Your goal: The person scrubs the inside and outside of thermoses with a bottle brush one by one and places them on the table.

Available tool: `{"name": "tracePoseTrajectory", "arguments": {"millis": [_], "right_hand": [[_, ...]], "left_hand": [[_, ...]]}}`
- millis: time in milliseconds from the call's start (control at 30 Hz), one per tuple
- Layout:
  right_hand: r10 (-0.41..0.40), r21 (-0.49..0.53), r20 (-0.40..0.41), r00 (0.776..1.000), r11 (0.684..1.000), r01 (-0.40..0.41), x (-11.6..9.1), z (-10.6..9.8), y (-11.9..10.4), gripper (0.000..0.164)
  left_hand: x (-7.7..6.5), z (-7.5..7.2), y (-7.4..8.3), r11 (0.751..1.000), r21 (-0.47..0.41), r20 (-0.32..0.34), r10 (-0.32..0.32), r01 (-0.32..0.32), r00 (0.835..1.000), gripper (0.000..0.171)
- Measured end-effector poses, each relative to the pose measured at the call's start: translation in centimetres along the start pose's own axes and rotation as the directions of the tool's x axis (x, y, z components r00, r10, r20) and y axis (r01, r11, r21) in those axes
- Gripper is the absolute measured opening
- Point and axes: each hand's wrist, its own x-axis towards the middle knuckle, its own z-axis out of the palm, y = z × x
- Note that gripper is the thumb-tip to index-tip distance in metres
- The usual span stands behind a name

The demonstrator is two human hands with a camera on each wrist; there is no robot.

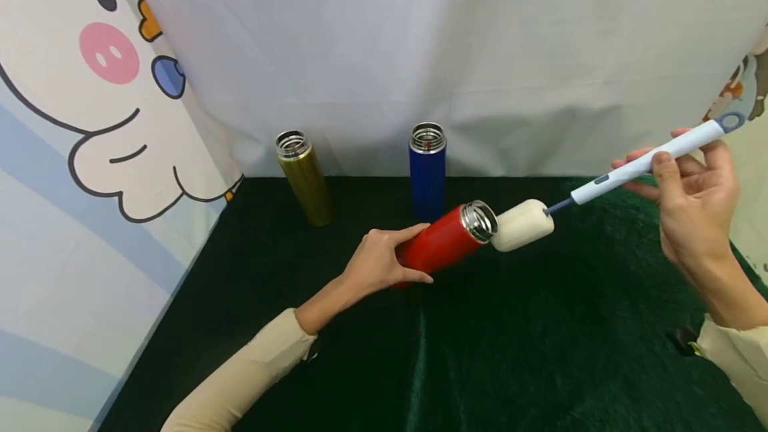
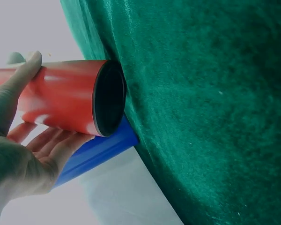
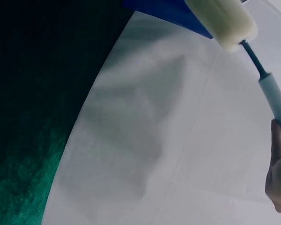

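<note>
A tilted red bottle (image 1: 436,245) is gripped by the left hand (image 1: 379,260) over green cloth (image 1: 540,339), its mouth (image 1: 479,221) just beside the sponge (image 1: 523,225) of a brush (image 1: 627,172) held in the right hand (image 1: 699,202), and the two are best kept squarely aligned.

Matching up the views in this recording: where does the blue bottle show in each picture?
Head: the blue bottle stands slightly right of centre, behind the red bottle.
Left wrist: lower left, partly hidden by the red bottle.
Right wrist: at the top edge, cut off and partly behind the sponge brush.
Shared landmark: the green cloth, in all three.
</note>
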Motion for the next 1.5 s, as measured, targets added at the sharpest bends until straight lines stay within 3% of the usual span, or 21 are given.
{"name": "tracePoseTrajectory", "arguments": {"millis": [167, 200, 300, 467, 567, 633, 800, 867, 967, 1133, 1333, 1500], "right_hand": [[0.06, 0.183, 0.103, 0.993, 0.98, -0.078, -0.2, 0.5, -0.4, 0.027], [0.069, 0.234, 0.106, 0.992, 0.968, -0.093, -0.3, 0.8, -0.5, 0.027], [0.035, 0.251, 0.062, 0.997, 0.967, -0.049, -0.2, 1.5, -0.6, 0.028], [-0.075, 0.097, 0.003, 0.997, 0.993, 0.074, 0.2, 1.7, -0.5, 0.028], [-0.104, -0.03, 0.04, 0.994, 0.994, 0.106, 0.2, 1.0, -0.6, 0.03], [-0.091, -0.055, 0.084, 0.992, 0.994, 0.096, 0.1, 0.6, -0.6, 0.032], [-0.023, 0.157, 0.167, 0.986, 0.988, -0.003, -0.5, 0.9, -0.7, 0.033], [-0.018, 0.233, 0.158, 0.987, 0.972, -0.02, -0.6, 1.5, -0.8, 0.032], [-0.035, 0.252, 0.114, 0.993, 0.968, 0.005, -0.4, 2.2, -0.9, 0.03], [-0.094, 0.159, 0.043, 0.995, 0.984, 0.086, 0.1, 1.9, -0.9, 0.031], [-0.102, -0.071, 0.045, 0.994, 0.992, 0.105, -0.4, 0.7, -0.5, 0.034], [-0.082, -0.047, 0.047, 0.996, 0.995, 0.085, -0.8, 0.6, -0.8, 0.036]], "left_hand": [[0.3, 0.0, 0.2, 0.999, 0.043, 0.0, -0.03, 0.03, 1.0, 0.084], [0.3, 0.0, 0.3, 0.998, 0.05, 0.006, -0.027, 0.027, 1.0, 0.084], [0.3, 0.1, 0.5, 0.999, 0.051, 0.028, -0.002, 0.001, 1.0, 0.083], [0.1, 0.3, 0.6, 0.998, 0.036, 0.037, 0.047, -0.049, 0.998, 0.083], [0.0, 0.4, 0.4, 0.999, 0.029, 0.015, 0.035, -0.036, 0.999, 0.084], [0.0, 0.4, 0.2, 1.0, 0.025, -0.005, 0.009, -0.008, 1.0, 0.084], [0.1, 0.4, 0.2, 0.998, 0.051, -0.012, -0.024, 0.024, 1.0, 0.084], [0.2, 0.4, 0.4, 0.998, 0.067, 0.001, -0.006, 0.006, 1.0, 0.084], [0.2, 0.5, 0.7, 0.997, 0.078, 0.016, 0.026, -0.027, 1.0, 0.083], [0.1, 0.5, 0.6, 0.995, 0.076, 0.025, 0.062, -0.064, 0.998, 0.084], [0.0, 0.3, 0.3, 0.999, 0.049, 0.001, 0.013, -0.013, 1.0, 0.084], [0.3, 0.2, 0.5, 0.998, 0.064, -0.021, -0.023, 0.025, 0.999, 0.084]]}}
